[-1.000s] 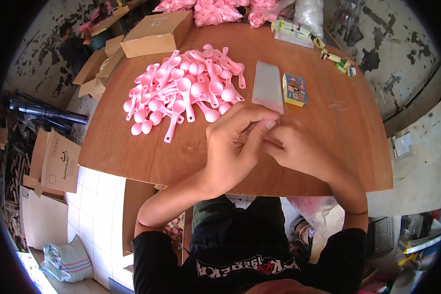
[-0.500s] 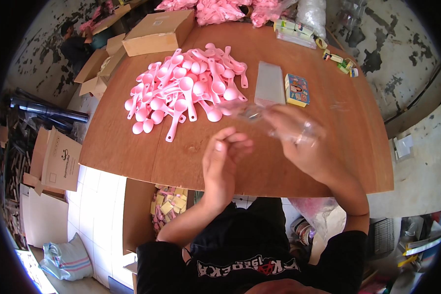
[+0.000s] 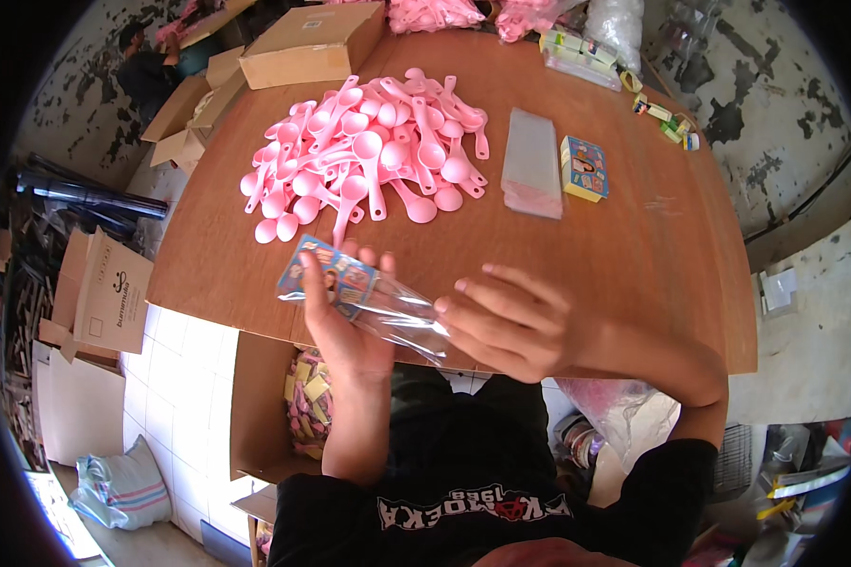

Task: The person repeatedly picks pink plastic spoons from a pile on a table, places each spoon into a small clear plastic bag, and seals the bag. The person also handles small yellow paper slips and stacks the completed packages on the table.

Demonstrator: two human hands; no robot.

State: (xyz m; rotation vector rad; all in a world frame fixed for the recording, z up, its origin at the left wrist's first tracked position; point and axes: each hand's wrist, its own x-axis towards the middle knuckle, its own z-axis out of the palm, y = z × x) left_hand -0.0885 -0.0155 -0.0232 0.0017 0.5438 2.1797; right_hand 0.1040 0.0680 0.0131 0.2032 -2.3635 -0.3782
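My left hand [image 3: 350,335] holds a clear plastic bag [image 3: 402,317] with a blue printed card [image 3: 329,274] inside its upper end, thumb lying over the card. The bag slants down to the right, its free end by the fingertips of my right hand [image 3: 515,321]. Those fingers are stretched and spread, close to the bag; whether they touch it I cannot tell. Beyond my hands lies a heap of pink plastic spoons [image 3: 364,156]. Right of the heap are a stack of flat clear bags [image 3: 531,165] and a stack of blue printed cards [image 3: 584,170].
The brown wooden table [image 3: 652,283] carries a closed cardboard box [image 3: 312,44] and pink bagged goods [image 3: 435,14] at its far side. Small rolls of tape [image 3: 667,115] lie far right. Below the front edge, an open carton [image 3: 260,406] holds packets. Another person [image 3: 147,76] sits far left.
My left hand has turned palm up and now holds the bag with the card. My right hand, earlier blurred with clear plastic at its fingers, has come down toward me.
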